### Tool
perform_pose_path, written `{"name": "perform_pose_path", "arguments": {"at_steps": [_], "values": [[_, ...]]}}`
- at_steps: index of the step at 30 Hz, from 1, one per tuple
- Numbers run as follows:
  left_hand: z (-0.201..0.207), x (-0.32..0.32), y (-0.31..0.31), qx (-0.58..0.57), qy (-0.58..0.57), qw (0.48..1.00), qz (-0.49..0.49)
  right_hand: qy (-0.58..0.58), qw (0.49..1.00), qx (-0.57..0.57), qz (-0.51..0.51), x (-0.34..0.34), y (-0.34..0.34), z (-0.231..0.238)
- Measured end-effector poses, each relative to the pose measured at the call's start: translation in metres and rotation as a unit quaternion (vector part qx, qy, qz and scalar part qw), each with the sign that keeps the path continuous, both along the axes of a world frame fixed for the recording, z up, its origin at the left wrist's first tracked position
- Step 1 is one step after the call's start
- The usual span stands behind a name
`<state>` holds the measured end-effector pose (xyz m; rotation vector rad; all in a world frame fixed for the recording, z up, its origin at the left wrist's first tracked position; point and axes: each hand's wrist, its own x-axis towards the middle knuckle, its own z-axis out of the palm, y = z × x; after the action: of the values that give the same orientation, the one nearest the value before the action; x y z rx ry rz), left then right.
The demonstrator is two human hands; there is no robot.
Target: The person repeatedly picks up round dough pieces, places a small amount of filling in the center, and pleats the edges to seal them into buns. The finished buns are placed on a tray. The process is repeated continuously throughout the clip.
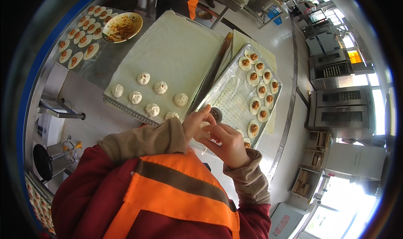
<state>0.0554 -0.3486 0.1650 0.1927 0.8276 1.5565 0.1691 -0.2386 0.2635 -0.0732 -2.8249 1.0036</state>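
Close in front of my apron, my left hand (196, 123) and my right hand (230, 144) meet with bent fingers around a pale dough bun, which they mostly hide. The right fingertips pinch at its top while the left hand cups its side. Just beyond the left fingers is a small dark round thing (216, 114), whose kind I cannot tell. To the right, a metal tray (224, 94) bears several flat dough rounds (253, 78) topped with reddish-brown filling. Left of my hands, several pleated buns (160, 87) sit on a paper-lined tray (168, 46).
A bowl of filling (122, 27) stands at the far left, beside more topped dough rounds (85, 40) on a metal table (100, 69). Another person (174, 4) stands beyond the lined tray. A stool (43, 161) is at lower left; ovens (342, 107) line the right.
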Motion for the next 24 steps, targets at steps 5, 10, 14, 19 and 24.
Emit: {"name": "perform_pose_path", "arguments": {"at_steps": [5,10,14,19,24], "values": [[0.004,0.014,0.006,0.012,-0.015,0.994,0.106,-0.075,0.97,-0.179,-0.149,0.001,-0.004,-0.009],[0.015,0.005,0.004,-0.008,0.039,0.998,0.039,-0.026,0.992,-0.102,-0.063,0.003,0.0,-0.001],[0.023,-0.005,0.005,-0.05,0.001,0.992,-0.118,0.009,1.0,0.023,0.005,0.007,0.007,0.004],[0.017,0.013,0.014,-0.03,0.014,0.995,0.094,-0.043,0.966,-0.201,-0.154,0.001,0.001,-0.008],[0.008,0.005,0.01,-0.019,0.093,0.996,0.002,0.009,0.998,-0.013,-0.054,0.005,0.001,-0.001]]}}
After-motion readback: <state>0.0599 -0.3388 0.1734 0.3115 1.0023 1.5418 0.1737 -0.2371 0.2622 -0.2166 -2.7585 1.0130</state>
